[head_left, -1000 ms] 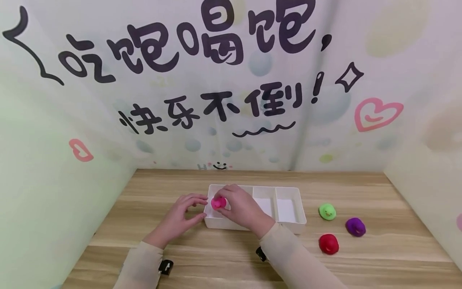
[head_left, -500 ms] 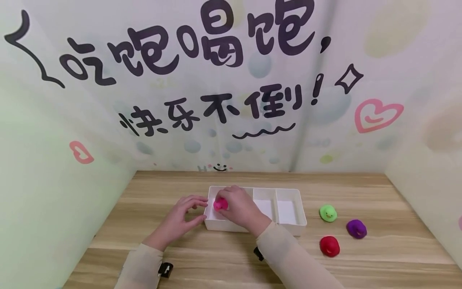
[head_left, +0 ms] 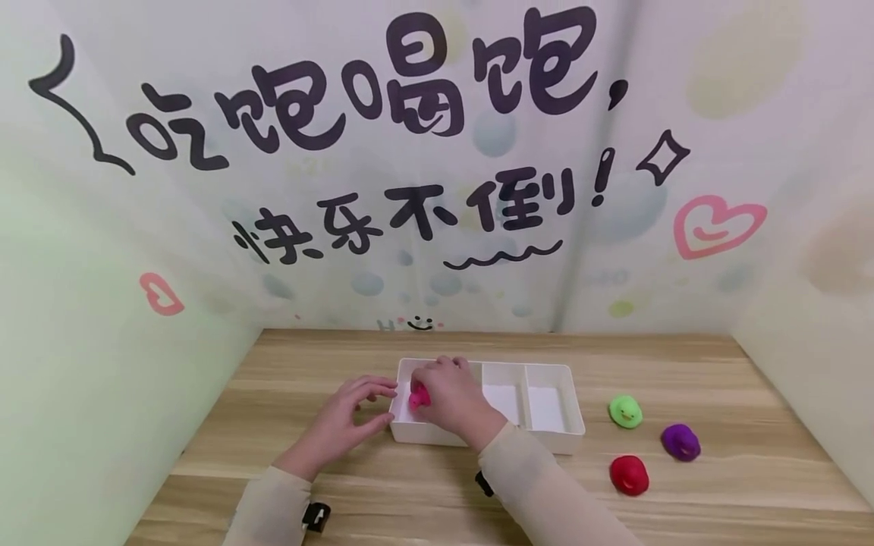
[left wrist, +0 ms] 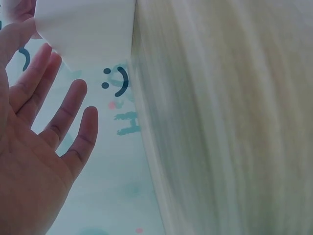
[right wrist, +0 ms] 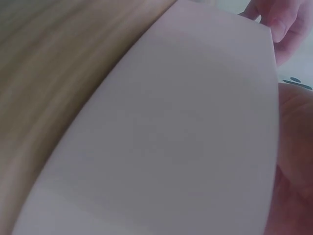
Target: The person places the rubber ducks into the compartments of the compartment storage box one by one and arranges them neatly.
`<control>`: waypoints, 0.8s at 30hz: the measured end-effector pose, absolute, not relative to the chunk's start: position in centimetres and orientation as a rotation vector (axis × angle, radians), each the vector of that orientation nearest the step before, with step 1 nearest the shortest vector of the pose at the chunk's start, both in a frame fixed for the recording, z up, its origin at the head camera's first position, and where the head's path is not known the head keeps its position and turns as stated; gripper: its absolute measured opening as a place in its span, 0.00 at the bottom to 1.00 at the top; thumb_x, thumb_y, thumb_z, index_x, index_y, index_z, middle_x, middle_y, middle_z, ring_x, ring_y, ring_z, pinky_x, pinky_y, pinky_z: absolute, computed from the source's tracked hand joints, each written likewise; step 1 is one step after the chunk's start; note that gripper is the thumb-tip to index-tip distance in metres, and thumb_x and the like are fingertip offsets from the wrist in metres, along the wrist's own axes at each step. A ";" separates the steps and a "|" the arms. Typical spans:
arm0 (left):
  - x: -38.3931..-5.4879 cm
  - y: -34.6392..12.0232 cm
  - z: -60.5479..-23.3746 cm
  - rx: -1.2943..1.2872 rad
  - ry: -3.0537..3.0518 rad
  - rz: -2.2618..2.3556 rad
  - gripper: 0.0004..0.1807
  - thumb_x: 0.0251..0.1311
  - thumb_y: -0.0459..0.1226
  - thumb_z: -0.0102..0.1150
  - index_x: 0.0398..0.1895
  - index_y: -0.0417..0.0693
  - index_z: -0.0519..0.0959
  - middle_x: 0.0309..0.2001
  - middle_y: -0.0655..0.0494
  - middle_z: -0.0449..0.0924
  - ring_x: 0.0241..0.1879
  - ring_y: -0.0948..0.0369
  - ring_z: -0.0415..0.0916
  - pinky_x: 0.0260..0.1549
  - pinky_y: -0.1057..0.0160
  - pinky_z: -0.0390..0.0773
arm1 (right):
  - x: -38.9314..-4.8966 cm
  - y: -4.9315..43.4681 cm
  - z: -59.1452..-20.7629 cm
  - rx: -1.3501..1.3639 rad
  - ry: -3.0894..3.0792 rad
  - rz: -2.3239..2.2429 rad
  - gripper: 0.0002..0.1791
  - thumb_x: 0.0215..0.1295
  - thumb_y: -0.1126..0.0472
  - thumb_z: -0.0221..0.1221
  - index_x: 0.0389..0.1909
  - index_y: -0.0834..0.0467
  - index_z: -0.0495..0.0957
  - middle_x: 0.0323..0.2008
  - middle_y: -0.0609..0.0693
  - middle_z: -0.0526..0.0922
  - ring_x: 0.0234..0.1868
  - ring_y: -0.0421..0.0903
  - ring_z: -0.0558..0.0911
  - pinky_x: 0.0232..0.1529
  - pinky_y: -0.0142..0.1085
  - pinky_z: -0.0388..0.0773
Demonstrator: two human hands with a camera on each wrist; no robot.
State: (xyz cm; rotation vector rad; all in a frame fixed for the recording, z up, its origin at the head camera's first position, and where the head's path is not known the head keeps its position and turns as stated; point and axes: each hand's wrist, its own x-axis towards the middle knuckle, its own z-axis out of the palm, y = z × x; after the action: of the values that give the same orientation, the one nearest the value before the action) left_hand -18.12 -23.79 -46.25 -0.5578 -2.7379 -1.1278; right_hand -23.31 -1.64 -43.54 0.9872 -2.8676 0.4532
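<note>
In the head view, my right hand (head_left: 456, 400) pinches a small pink toy duck (head_left: 419, 397) inside the left part of a white divided box (head_left: 423, 434). Much of the duck is covered by that hand, so I cannot tell whether it rests on the bottom. My left hand (head_left: 341, 428) is at the box's left end, fingers extended and spread, with the fingertips and thumb at the wall. The left wrist view shows the left palm (left wrist: 36, 152) holding nothing. White box wall (right wrist: 161, 117) fills most of the right wrist view.
To the right of the box, on the wooden table (head_left: 328, 508), lie a green toy duck (head_left: 625, 412), a purple toy (head_left: 680, 442) and a red toy (head_left: 629, 475). A printed wall (head_left: 341, 303) rises behind the table.
My right hand has lowered slightly with the pink duck in the left part of the box. The left hand stays at the box's end. The head view has tilted a little.
</note>
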 end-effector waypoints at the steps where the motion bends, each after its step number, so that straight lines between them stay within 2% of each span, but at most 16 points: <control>1: -18.1 -23.7 -46.3 -0.562 -2.736 -1.133 0.16 0.63 0.43 0.72 0.54 0.59 0.83 0.63 0.63 0.80 0.52 0.52 0.79 0.47 0.53 0.80 | -23.3 -1.7 -43.6 0.978 -2.881 0.439 0.13 0.57 0.52 0.76 0.40 0.48 0.85 0.37 0.42 0.87 0.45 0.46 0.78 0.65 0.57 0.70; 15: -18.3 -23.8 -46.7 -0.572 -2.711 -1.129 0.16 0.63 0.43 0.72 0.53 0.57 0.84 0.63 0.63 0.80 0.52 0.51 0.78 0.45 0.55 0.79 | -23.4 -2.2 -43.7 0.904 -2.925 0.419 0.12 0.56 0.51 0.76 0.36 0.46 0.84 0.29 0.38 0.83 0.42 0.44 0.75 0.63 0.56 0.67; 24: -18.2 -23.7 -46.6 -0.546 -2.724 -1.118 0.16 0.63 0.41 0.72 0.53 0.57 0.84 0.62 0.63 0.80 0.52 0.55 0.78 0.46 0.56 0.79 | -23.5 -2.1 -44.1 0.911 -2.903 0.488 0.14 0.55 0.51 0.77 0.40 0.47 0.86 0.36 0.41 0.87 0.45 0.45 0.77 0.66 0.58 0.65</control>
State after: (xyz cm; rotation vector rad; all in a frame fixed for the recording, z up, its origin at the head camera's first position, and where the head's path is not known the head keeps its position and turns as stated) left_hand -18.21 -23.74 -46.62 -0.5458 -2.7239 -1.1176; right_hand -23.50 -2.08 -44.06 0.9112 -2.9029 0.4879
